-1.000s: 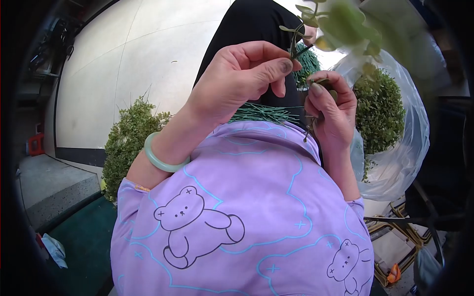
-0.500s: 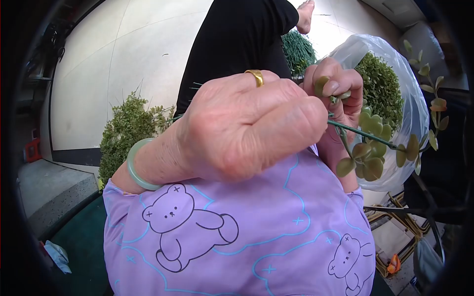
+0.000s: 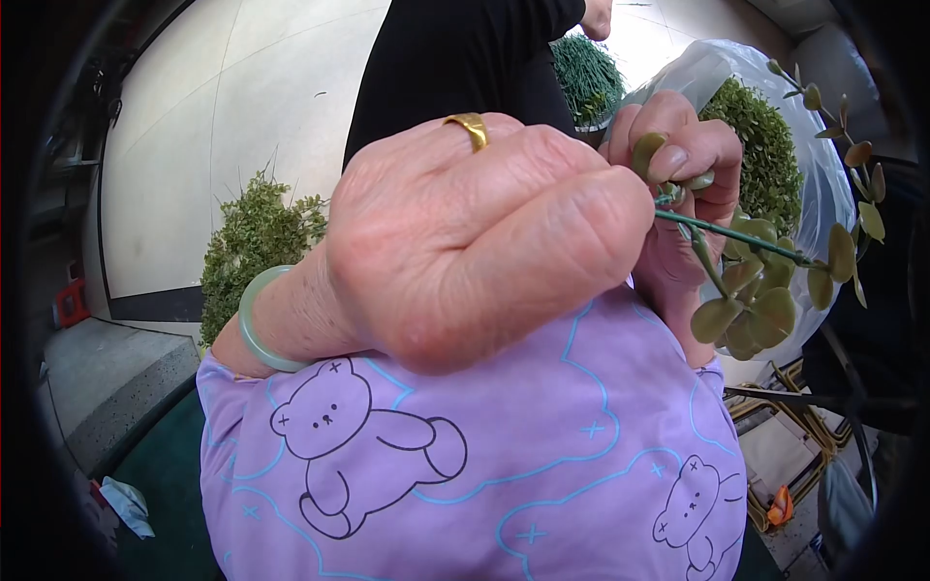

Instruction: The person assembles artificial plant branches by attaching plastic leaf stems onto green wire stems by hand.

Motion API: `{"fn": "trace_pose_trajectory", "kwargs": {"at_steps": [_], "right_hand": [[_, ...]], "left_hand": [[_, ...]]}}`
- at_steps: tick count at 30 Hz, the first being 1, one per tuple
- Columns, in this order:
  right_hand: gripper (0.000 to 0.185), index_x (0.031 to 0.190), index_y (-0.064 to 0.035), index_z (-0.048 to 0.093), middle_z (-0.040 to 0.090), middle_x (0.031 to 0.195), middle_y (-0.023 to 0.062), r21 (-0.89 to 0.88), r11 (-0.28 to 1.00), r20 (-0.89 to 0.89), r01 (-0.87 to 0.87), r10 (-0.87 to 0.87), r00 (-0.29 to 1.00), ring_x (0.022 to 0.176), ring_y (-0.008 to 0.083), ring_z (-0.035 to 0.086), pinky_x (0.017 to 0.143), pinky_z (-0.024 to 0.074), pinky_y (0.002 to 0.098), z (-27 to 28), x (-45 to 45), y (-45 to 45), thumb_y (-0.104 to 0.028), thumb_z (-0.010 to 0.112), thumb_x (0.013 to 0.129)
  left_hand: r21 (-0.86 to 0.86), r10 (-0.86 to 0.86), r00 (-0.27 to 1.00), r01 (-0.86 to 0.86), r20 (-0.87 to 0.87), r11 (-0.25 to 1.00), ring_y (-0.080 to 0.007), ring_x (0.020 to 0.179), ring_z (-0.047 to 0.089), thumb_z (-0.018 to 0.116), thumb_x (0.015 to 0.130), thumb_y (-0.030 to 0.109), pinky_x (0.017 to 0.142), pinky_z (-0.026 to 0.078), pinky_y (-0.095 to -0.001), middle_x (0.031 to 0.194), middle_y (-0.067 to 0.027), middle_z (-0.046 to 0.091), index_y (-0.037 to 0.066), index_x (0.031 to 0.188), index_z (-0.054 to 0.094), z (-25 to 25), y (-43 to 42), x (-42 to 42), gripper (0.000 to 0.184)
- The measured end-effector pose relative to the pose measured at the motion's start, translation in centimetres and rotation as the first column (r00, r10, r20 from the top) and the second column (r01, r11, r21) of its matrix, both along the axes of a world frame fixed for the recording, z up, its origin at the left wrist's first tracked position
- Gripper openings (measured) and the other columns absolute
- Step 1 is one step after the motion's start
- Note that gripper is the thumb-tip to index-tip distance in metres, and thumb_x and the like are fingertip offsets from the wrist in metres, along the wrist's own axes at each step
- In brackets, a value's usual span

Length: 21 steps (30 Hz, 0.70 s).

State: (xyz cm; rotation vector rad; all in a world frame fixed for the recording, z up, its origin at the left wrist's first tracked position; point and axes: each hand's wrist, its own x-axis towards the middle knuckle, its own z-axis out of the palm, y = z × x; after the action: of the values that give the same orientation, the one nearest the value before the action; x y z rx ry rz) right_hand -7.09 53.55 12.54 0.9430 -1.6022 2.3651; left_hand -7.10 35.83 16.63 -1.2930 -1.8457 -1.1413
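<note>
Closed around the green stem [image 3: 746, 234] of an artificial leaf branch is my left hand [image 3: 484, 237], with a gold ring and a pale green bangle. Its curled fingers hide the stem's left end. Just beyond it, my right hand [image 3: 702, 150] pinches a small leafy sprig [image 3: 647, 155] of the branch, close to where it meets the stem. A cluster of rounded leaves [image 3: 770, 315] hangs below the stem. The branch's outer end [image 3: 862, 179] curves upward at the far right. My left hand partly covers the right palm.
A clear plastic bag [image 3: 823, 232] holds green foliage [image 3: 760, 145] on the right. Beyond my leg stands a bundle of green stems [image 3: 586, 73]. More leafy branches [image 3: 254, 242] lie at left. Gold-coloured frames [image 3: 804, 407] sit at lower right, a crumpled wrapper [image 3: 126, 505] at lower left.
Both hands have shifted slightly; the right hand has moved up and to the right. The branch and its leaf cluster have moved rightward with it. Both grips look the same.
</note>
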Motion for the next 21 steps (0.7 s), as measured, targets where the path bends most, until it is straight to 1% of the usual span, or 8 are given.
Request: {"fn": "trace_pose_trajectory", "kwargs": {"at_steps": [4,10,13,16,17,19,21], "right_hand": [[0.016,0.092,-0.0092,0.051,0.041,0.077,0.0035,0.015,1.0,-0.011,-0.001,0.001,1.0,0.064,0.0129,0.037,0.055,0.0344,0.0242,0.0,0.0,0.0,-0.019,0.061,0.085],[0.017,0.093,-0.008,0.051,0.043,0.079,0.0043,0.067,0.998,-0.051,0.019,-0.016,0.999,0.065,0.0137,0.041,0.056,0.0349,0.0245,-0.1,-0.2,0.4,-0.018,0.061,0.085],[0.016,0.093,-0.0011,0.057,0.059,0.082,0.0075,0.049,0.996,-0.105,0.076,-0.071,0.992,0.072,0.0138,0.05,0.067,0.0408,0.0253,-0.1,-0.3,0.5,-0.012,0.063,0.083],[0.016,0.091,-0.0014,0.058,0.061,0.082,0.0086,0.216,0.959,-0.256,0.184,-0.126,0.958,0.071,0.015,0.052,0.066,0.0413,0.0268,0.3,-0.8,1.6,-0.014,0.063,0.083],[0.018,0.092,-0.0022,0.058,0.062,0.082,0.0085,0.235,0.945,-0.242,0.229,-0.171,0.955,0.071,0.0161,0.054,0.066,0.0419,0.0288,0.5,-0.5,1.3,-0.016,0.065,0.082],[0.017,0.09,-0.001,0.058,0.057,0.08,0.0075,0.283,0.931,-0.146,0.229,-0.194,0.97,0.07,0.0138,0.05,0.063,0.0393,0.0242,1.1,0.2,1.2,-0.008,0.067,0.077],[0.017,0.089,-0.0002,0.059,0.054,0.079,0.0068,0.318,0.923,-0.026,0.217,-0.221,0.975,0.07,0.0122,0.049,0.062,0.0388,0.0221,1.8,0.7,1.1,-0.003,0.067,0.074]], "left_hand": [[0.021,0.017,0.999,-0.017,-0.029,1.0,-0.0197,0.054,0.06,0.067,0.068,-0.01,0.043,0.045,-0.024,0.069,-0.0121,0.062,-0.002,0.089,0.058,-0.4,0.2,-0.1,0.025],[-0.055,0.051,0.995,-0.047,0.08,0.997,-0.0193,0.054,0.06,0.067,0.068,-0.009,0.043,0.045,-0.025,0.068,-0.0102,0.062,-0.002,0.089,0.058,0.0,0.0,0.4,0.024],[-0.08,0.085,0.992,-0.077,0.095,0.994,-0.0178,0.053,0.06,0.068,0.068,-0.009,0.044,0.045,-0.0242,0.068,-0.0094,0.062,-0.002,0.087,0.058,0.2,-0.2,0.5,0.022],[-0.111,0.093,0.979,-0.073,0.182,0.991,-0.0137,0.054,0.059,0.067,0.07,-0.008,0.046,0.045,-0.0224,0.07,-0.0086,0.062,-0.002,0.085,0.059,0.9,-0.5,0.5,0.018],[-0.097,0.101,0.965,-0.079,0.241,0.992,-0.012,0.056,0.059,0.067,0.071,-0.008,0.047,0.046,-0.0216,0.071,-0.0083,0.062,-0.002,0.085,0.059,1.2,-0.2,0.7,0.017],[-0.096,0.114,0.931,-0.085,0.348,0.992,-0.0093,0.059,0.059,0.065,0.074,-0.008,0.05,0.046,-0.0201,0.074,-0.0077,0.062,-0.003,0.085,0.059,1.4,-0.1,0.8,0.013],[-0.095,0.102,0.873,-0.064,0.476,0.993,-0.0078,0.063,0.059,0.062,0.078,-0.006,0.054,0.047,-0.0187,0.076,-0.0071,0.062,-0.004,0.087,0.058,1.3,-0.2,0.9,0.011]]}}
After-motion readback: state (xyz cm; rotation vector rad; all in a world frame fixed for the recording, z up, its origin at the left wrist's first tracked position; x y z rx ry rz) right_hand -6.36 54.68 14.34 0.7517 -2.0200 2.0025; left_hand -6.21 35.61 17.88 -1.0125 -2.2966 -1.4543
